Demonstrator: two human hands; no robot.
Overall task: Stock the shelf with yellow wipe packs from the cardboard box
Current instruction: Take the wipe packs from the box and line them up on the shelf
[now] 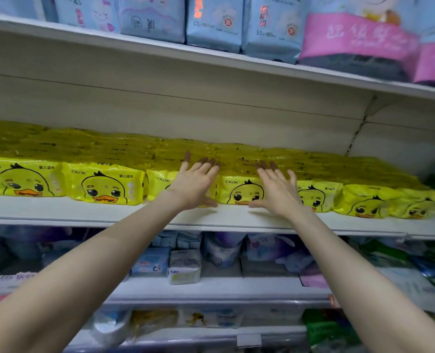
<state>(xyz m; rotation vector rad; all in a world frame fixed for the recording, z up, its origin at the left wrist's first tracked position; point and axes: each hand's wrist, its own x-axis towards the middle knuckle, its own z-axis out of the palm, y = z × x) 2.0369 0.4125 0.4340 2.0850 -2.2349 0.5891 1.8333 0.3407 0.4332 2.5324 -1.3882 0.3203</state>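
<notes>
Status: nothing held. The left grip (196,184) and right grip (279,192) are both spread, fingers straight, laid over the front row of yellow wipe packs (104,184) on the shelf (84,212). Thumbs sit low by the shelf lip and fingertips (187,156) reach onto pack tops further back. My read is that this is squaring up or pushing the row in, not a pick; flat palms put broad, even pressure on soft pouches without creasing them. Contact looks like touching but I can't confirm it. The packs lie flat with the duck face outward, and more rows run back behind the front one, so labels face the aisle and the depth gets used. The middle pack (239,191) sits between the two grips with its face showing. The left grip covers the right end of the left-hand pack (159,183), and the right grip covers the left end of the right-hand pack (318,196). The cardboard box is not in view. Blue packs (214,24) sit on the shelf above the grips and mixed packs (184,266) on the one below. The row spans nearly the whole width either side of the grips, so I judge stocking close to done.
</notes>
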